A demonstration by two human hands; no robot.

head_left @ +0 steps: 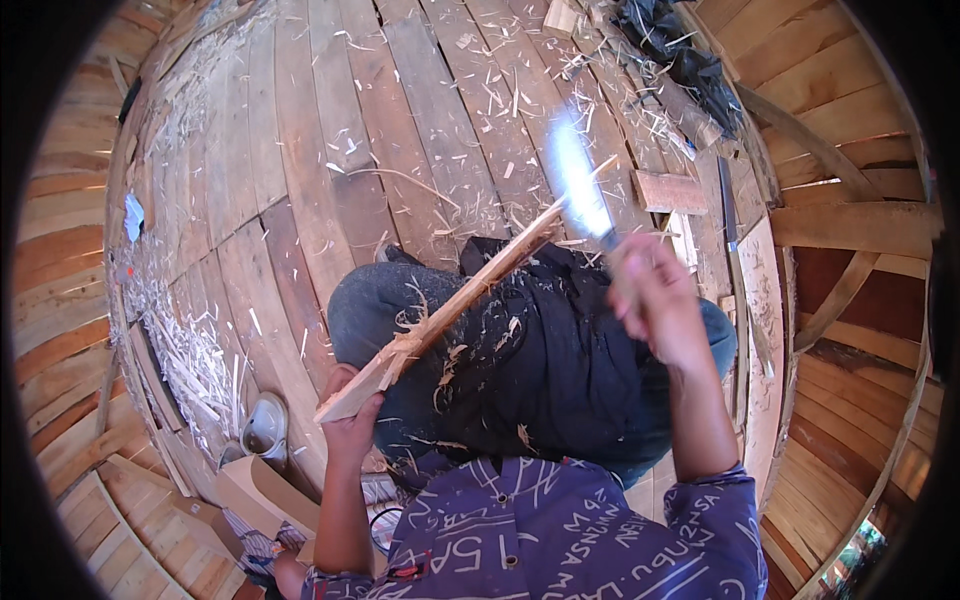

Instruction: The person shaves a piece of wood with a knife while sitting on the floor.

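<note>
My left hand is closed round the near end of a long wooden stick. The stick slants up to the right across my lap, with curled shavings still attached partway along it. In my right hand is the handle of a knife, its wide bright blade smeared by motion and glare. The blade points up and away, in line with the stick's far end; whether the two touch I cannot tell. A dark cloth covers my lap, strewn with wood shavings.
Shavings lie across the plank floor, with a dense heap at the left. A grey shoe-like object and a cardboard box stand near my left arm. A wood block, a long dark tool and black plastic lie at the right.
</note>
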